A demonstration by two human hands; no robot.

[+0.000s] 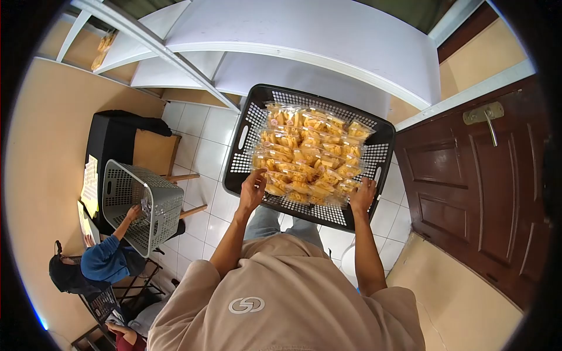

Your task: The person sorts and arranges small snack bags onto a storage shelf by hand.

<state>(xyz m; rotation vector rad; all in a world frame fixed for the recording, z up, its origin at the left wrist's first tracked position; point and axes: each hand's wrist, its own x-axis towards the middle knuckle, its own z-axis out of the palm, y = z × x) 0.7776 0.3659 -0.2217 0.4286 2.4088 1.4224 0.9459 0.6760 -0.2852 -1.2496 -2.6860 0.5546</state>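
Observation:
A black perforated basket (237, 169) is in front of me, below the shelves. Rows of clear plastic packets with yellow-orange snack pieces (307, 155) lie in it. My left hand (253, 188) is at the near left of the packets, with its fingers curled at a packet's edge. At the near right corner of the packets, my right hand (363, 195) has its fingers bent beside the basket's side. What the fingertips of either hand hold, if anything, is too small to make out.
White shelves (304, 32) span the far side. A brown door (468, 169) stands at the right. At the left, a person in blue (105, 260) reaches into a grey basket (167, 210) by a black-covered table (108, 134). Another person's hands show at lower left.

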